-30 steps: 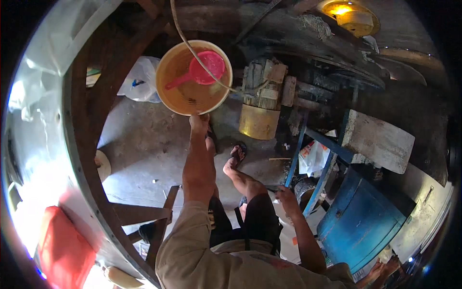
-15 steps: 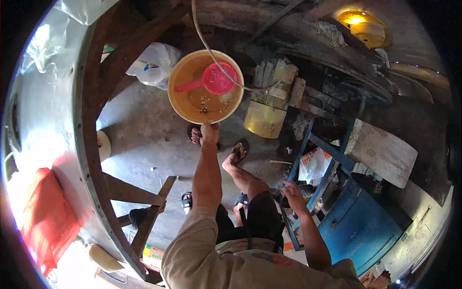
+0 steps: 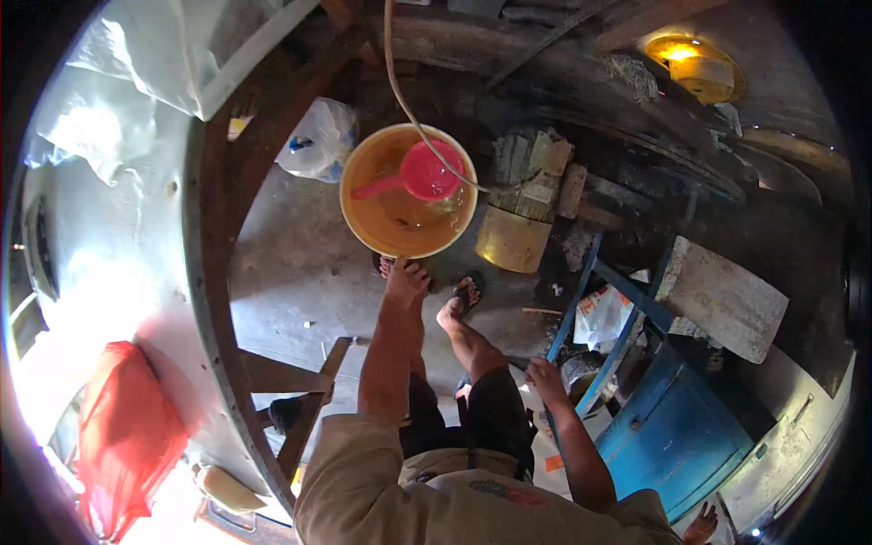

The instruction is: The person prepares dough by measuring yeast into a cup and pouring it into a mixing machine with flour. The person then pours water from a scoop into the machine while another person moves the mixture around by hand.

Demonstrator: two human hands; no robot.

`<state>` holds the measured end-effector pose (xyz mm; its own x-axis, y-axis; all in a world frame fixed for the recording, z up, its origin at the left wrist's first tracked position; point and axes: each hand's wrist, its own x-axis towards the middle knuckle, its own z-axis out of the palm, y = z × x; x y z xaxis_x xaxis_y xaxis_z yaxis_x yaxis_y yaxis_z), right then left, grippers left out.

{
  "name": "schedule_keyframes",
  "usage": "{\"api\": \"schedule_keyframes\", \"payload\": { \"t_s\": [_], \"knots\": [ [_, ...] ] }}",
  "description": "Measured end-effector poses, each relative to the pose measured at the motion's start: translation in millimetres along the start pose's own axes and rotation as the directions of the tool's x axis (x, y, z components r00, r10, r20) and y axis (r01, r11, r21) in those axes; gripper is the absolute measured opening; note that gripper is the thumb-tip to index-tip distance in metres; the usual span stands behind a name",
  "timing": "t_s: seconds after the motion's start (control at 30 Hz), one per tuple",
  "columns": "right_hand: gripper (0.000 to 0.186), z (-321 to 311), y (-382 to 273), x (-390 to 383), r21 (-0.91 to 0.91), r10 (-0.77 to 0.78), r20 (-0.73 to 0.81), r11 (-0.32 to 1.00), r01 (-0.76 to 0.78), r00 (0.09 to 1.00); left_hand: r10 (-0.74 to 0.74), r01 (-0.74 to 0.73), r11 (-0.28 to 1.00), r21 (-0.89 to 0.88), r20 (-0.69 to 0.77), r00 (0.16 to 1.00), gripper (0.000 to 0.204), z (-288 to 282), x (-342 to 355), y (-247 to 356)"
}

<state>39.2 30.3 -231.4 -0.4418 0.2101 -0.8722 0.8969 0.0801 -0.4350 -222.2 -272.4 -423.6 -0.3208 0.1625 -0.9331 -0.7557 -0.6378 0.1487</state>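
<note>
The left hand [image 3: 406, 280] reaches straight forward, arm fully stretched. The right hand [image 3: 546, 378] hangs low, bent at the elbow, fingers seemingly curled.

White plastic bag [image 3: 318, 136], red sack [image 3: 123, 436]

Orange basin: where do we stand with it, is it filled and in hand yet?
Looks done: the orange basin holds shallow water, a pink scoop floating in it and a hose running in over the rim. In hand: the left hand is at the near rim; the right hand rests on the blue frame. Left: the basin sits on the floor, unlifted.
</note>
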Motion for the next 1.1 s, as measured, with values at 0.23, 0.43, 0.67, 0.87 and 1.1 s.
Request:
{"api": "schedule_keyframes", "payload": {
  "t_s": [0.23,0.43,0.67,0.87,1.1],
  "knots": [
    [0.031,27.1,35.4,-33.7,0.150,0.229,-0.013,0.963,-0.224,0.973,0.655,-0.289,-0.046,0.956,0.247,0.714,0.031,16.4,-56.5,51.6],
    [0.035,50.6,0.1,-57.4,0.336,0.265,-0.009,0.909,-0.247,0.964,0.666,-0.236,-0.458,0.857,0.507,0.547,0.049,101.1,0.4,104.0],
    [0.037,74.7,-76.7,-53.4,0.274,0.229,0.014,0.935,-0.224,0.973,0.523,-0.036,-0.621,0.783,0.448,0.725,0.072,72.4,107.9,139.6],
    [0.038,98.2,-84.7,-29.9,-0.050,-0.110,-0.045,0.993,0.108,0.993,0.438,0.127,-0.587,0.799,0.182,0.880,0.058,107.3,85.4,132.2],
    [0.042,128.3,-163.3,65.1,-0.052,-0.334,-0.063,0.942,0.331,0.941,0.222,-0.254,-0.555,0.792,0.436,0.872,0.041,93.4,49.4,96.8]
  ]
}}
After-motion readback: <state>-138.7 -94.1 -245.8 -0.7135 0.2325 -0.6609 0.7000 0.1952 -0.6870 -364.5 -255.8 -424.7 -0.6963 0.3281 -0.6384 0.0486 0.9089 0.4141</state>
